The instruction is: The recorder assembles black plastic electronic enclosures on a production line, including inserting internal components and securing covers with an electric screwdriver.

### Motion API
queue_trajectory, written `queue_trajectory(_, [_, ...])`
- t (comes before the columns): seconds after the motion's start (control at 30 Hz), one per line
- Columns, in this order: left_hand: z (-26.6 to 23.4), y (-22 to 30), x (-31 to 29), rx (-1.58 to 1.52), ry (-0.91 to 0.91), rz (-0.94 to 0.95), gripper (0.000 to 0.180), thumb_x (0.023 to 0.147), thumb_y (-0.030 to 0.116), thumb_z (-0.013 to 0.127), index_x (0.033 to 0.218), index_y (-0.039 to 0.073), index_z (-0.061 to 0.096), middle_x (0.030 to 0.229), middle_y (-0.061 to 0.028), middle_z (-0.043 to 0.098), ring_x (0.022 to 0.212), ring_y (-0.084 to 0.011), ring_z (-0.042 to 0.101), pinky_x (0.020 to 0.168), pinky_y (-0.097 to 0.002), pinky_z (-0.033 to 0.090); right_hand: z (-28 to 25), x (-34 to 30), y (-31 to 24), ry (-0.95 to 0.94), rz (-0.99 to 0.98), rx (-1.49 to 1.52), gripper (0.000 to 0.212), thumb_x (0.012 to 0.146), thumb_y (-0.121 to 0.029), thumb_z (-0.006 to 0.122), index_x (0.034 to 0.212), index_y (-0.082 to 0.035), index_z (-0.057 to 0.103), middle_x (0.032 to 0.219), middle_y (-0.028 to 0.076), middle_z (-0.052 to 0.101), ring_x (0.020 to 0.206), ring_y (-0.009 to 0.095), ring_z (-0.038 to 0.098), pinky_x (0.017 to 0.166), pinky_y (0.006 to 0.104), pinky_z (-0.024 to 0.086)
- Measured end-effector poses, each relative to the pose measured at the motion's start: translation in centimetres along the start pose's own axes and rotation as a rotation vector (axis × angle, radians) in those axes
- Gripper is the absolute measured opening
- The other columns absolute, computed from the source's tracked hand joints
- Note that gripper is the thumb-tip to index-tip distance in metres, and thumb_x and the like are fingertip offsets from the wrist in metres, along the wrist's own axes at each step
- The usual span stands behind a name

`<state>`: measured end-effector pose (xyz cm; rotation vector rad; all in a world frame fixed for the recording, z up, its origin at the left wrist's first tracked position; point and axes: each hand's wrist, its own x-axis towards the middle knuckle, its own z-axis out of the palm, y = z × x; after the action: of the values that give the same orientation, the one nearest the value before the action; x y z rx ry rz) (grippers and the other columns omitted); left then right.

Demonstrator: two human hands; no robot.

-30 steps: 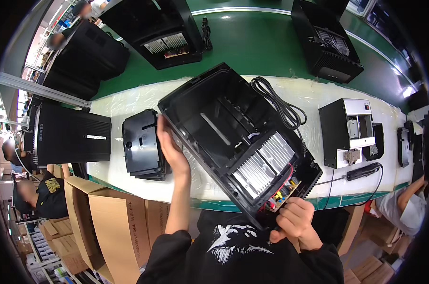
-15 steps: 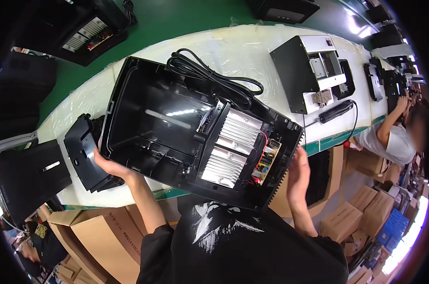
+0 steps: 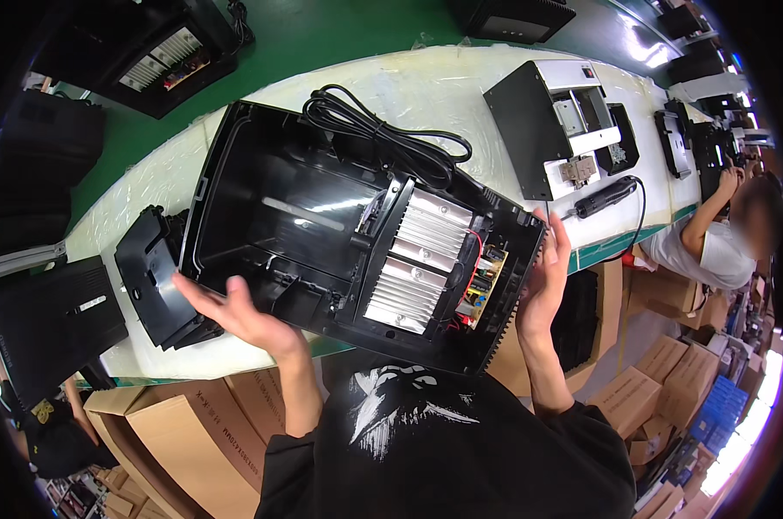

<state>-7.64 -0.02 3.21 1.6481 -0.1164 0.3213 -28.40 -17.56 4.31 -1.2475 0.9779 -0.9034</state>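
Observation:
A large black plastic housing (image 3: 287, 203) lies at a slant in front of me, hollow side up. Its right part carries finned silver heat sinks (image 3: 426, 251), a small circuit board (image 3: 486, 290) and thin red wires. A coiled black power cord (image 3: 383, 134) rests over its far edge. My left hand (image 3: 249, 322) is open at the near left edge, fingers stretched out and thumb raised. On the ribbed right end, my right hand (image 3: 543, 294) lies with its fingers extended along the side; it is open, and part of the palm seems to touch the rim.
Black plastic panels (image 3: 158, 277) are stacked at the left. To the right stand a black-and-white box fixture (image 3: 543, 130), a tray of screws (image 3: 618, 151) and a corded black power screwdriver (image 3: 606, 197). Cardboard boxes (image 3: 192, 441) sit below the table edge. A co-worker (image 3: 711, 242) is at the far right.
My left hand has come off the left edge toward the right, its thumb now spread. The right hand has slid up along the ribbed end. The housing has shifted slightly left.

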Motion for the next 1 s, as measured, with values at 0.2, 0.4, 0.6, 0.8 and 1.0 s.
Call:
queue_trajectory(0.2, [1.4,-0.1,2.8,-0.244,-0.196,-0.061,0.072,0.069,-0.007,0.045,0.140,-0.001,0.028,0.145,-0.0149,0.028,0.134,-0.0252,0.026,0.109,-0.0337,0.019,-1.1,0.3,1.3,0.034,-0.181,-0.180,0.047,0.098,-0.029,0.027,0.104,0.007,0.056,0.103,0.013,0.059,0.100,0.019,0.052,0.093,0.0295,0.036])
queue_trajectory(0.4, [7.7,-1.8,11.6,-0.122,-0.661,-0.017,0.069,0.066,-0.003,0.045,0.134,0.006,0.044,0.138,-0.0111,0.041,0.110,-0.0135,0.048,0.073,-0.0170,0.039,-3.0,-3.4,0.1,-0.427,-0.249,-0.055,0.031,0.093,-0.016,0.036,0.081,0.005,0.056,0.083,0.019,0.059,0.078,0.024,0.057,0.069,0.0294,0.045])
queue_trajectory(0.6, [10.5,-3.8,13.1,-0.126,-0.781,0.160,0.055,0.079,0.022,0.061,0.128,0.002,0.047,0.131,-0.0156,0.048,0.125,-0.0281,0.043,0.101,-0.0389,0.037,3.7,2.0,-3.1,-0.267,-1.027,-0.793,0.041,0.066,0.016,0.051,0.101,-0.002,0.062,0.118,0.017,0.054,0.104,0.032,0.055,0.087,0.0371,0.045])
queue_trajectory(0.8, [4.0,0.7,7.4,0.072,-0.827,0.211,0.043,0.077,0.008,0.061,0.119,0.007,0.056,0.126,-0.0169,0.052,0.118,-0.0275,0.049,0.100,-0.0360,0.036,5.3,6.1,-4.3,-0.532,-1.151,-1.105,0.050,0.054,0.010,0.054,0.100,-0.006,0.062,0.123,0.011,0.053,0.116,0.031,0.050,0.095,0.0415,0.040])
queue_trajectory(1.0, [-4.1,5.5,2.4,0.224,-1.088,0.587,0.039,0.068,0.020,0.072,0.105,0.008,0.064,0.115,-0.0106,0.057,0.111,-0.0271,0.052,0.093,-0.0404,0.041,6.4,8.3,-5.7,-0.741,-1.282,-0.887,0.023,0.061,0.003,0.055,0.084,0.000,0.056,0.094,0.012,0.064,0.099,0.030,0.061,0.089,0.0438,0.046])
